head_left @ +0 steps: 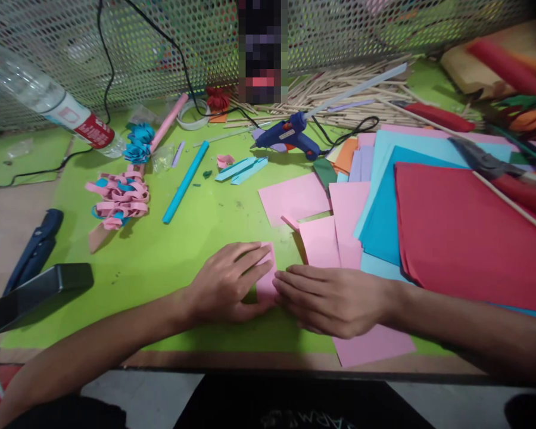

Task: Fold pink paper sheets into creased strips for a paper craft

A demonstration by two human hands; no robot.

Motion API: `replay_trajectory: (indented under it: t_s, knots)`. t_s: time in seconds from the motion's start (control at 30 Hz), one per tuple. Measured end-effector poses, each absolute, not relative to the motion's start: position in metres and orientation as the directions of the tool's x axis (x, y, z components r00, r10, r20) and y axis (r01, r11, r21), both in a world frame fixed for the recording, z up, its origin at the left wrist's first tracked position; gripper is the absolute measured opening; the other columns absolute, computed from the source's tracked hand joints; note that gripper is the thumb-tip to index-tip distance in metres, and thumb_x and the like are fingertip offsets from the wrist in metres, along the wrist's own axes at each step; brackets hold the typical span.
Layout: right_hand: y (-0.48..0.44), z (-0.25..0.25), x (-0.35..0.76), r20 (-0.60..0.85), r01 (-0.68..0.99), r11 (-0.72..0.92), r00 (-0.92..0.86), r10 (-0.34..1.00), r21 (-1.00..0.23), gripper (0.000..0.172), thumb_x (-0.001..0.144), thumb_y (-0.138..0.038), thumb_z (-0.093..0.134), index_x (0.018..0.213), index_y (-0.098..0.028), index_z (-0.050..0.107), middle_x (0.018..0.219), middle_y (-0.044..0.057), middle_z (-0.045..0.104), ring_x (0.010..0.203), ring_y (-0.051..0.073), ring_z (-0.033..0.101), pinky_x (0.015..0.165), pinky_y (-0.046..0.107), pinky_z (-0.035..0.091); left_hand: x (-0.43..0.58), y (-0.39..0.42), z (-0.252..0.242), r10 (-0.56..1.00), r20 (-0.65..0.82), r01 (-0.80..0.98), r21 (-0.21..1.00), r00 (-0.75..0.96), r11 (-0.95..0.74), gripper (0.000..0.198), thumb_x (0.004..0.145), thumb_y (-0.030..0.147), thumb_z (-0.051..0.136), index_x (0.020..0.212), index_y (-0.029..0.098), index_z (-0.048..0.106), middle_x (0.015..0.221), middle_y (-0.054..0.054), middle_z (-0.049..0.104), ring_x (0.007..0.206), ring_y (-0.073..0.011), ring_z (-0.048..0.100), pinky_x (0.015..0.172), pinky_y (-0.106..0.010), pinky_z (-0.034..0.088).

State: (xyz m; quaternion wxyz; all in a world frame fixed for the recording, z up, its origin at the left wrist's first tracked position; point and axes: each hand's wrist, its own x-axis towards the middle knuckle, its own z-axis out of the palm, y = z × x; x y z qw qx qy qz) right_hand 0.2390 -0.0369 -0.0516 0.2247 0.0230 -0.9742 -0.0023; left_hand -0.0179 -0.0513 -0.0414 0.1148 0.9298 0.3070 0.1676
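Near the front edge of the green counter [147, 262], the spread left hand [230, 281] pins a pink paper rectangle [265, 287]; the right hand [335, 298], fingers together, touches its side, any grip hidden. Creasing seems underway, calling next for even pressure.

The table [156, 262] (green) holds pink paper [299, 196] — sticks [312, 86], too.

Both hands [226, 279] at a small pink paper [266, 287], blue glue gun [288, 136] farther back.

Pale lettering [308, 418] marks the black clothing [286, 396]; both forearms [134, 325] are bare.
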Motion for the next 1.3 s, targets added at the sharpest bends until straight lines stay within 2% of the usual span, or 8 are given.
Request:
replay_trajectory:
  t_s: [0.23,0.37,0.47,0.57,0.73,0.97,1.3]
  knots:
    - [-0.0376,-0.0514,0.2383,0.465,-0.030,1.000,-0.885,-0.024,-0.005,0.032,0.093,-0.026,0.061,0.111,-0.001,0.068,0.118,0.022,0.068,0.113,0.028,0.066,0.100,0.042,0.054,-0.0172,-0.0517,-0.0411,0.614,0.250,0.539,0.311,0.748,-0.783,0.050,0.086,0.047,0.064,0.122,0.012,0.061,0.132,-0.015,0.063,0.122,-0.0297,0.058,0.096,-0.046,0.055]
    - [-0.0364,-0.0525,0.2373,0.499,0.112,0.992,-0.858,0.122,-0.050,0.032,0.093,-0.026,0.061,0.113,-0.002,0.067,0.117,0.021,0.069,0.115,0.029,0.064,0.100,0.043,0.053,-0.0173,-0.0513,-0.0412,0.607,0.248,0.535,0.303,0.755,-0.789,0.052,0.086,0.049,0.065,0.122,0.012,0.062,0.131,-0.015,0.063,0.121,-0.0303,0.058,0.095,-0.046,0.055]
    - [-0.0349,-0.0543,0.2366,0.457,0.240,0.966,-0.851,0.259,-0.101,0.039,0.094,-0.026,0.057,0.122,-0.001,0.062,0.124,0.022,0.065,0.121,0.031,0.060,0.101,0.045,0.053,-0.0172,-0.0510,-0.0417,0.599,0.248,0.532,0.287,0.761,-0.796,0.052,0.086,0.052,0.065,0.120,0.012,0.063,0.130,-0.015,0.064,0.122,-0.0314,0.058,0.095,-0.047,0.055]
    - [-0.0340,-0.0567,0.2355,0.404,0.278,0.947,-0.857,0.321,-0.162,0.042,0.096,-0.028,0.052,0.128,-0.002,0.058,0.132,0.022,0.061,0.130,0.031,0.054,0.106,0.047,0.049,-0.0173,-0.0509,-0.0422,0.591,0.253,0.529,0.276,0.766,-0.803,0.051,0.087,0.053,0.064,0.117,0.012,0.064,0.129,-0.016,0.064,0.122,-0.0322,0.058,0.094,-0.047,0.055]
    - [-0.0342,-0.0600,0.2345,0.371,0.285,0.940,-0.866,0.336,-0.186,0.043,0.097,-0.031,0.049,0.129,-0.002,0.057,0.134,0.023,0.059,0.133,0.032,0.050,0.109,0.049,0.046,-0.0184,-0.0513,-0.0432,0.589,0.281,0.529,0.263,0.758,-0.807,0.052,0.086,0.054,0.065,0.118,0.013,0.065,0.127,-0.019,0.063,0.117,-0.0324,0.060,0.092,-0.047,0.057]
    - [-0.0343,-0.0600,0.2341,0.385,0.284,0.939,-0.858,0.340,-0.195,0.043,0.097,-0.030,0.051,0.128,-0.001,0.057,0.132,0.023,0.061,0.131,0.033,0.052,0.107,0.050,0.047,-0.0187,-0.0528,-0.0438,0.568,0.308,0.515,0.239,0.763,-0.823,0.054,0.087,0.054,0.064,0.120,0.011,0.063,0.122,-0.016,0.067,0.118,-0.0312,0.062,0.095,-0.046,0.057]
    - [-0.0356,-0.0574,0.2339,0.381,0.311,0.938,-0.857,0.348,-0.155,0.043,0.097,-0.031,0.049,0.128,-0.003,0.058,0.132,0.021,0.061,0.131,0.032,0.052,0.109,0.049,0.046,-0.0182,-0.0537,-0.0436,0.572,0.311,0.515,0.250,0.759,-0.820,0.050,0.086,0.052,0.065,0.117,0.012,0.064,0.123,-0.016,0.067,0.119,-0.0306,0.062,0.097,-0.046,0.056]
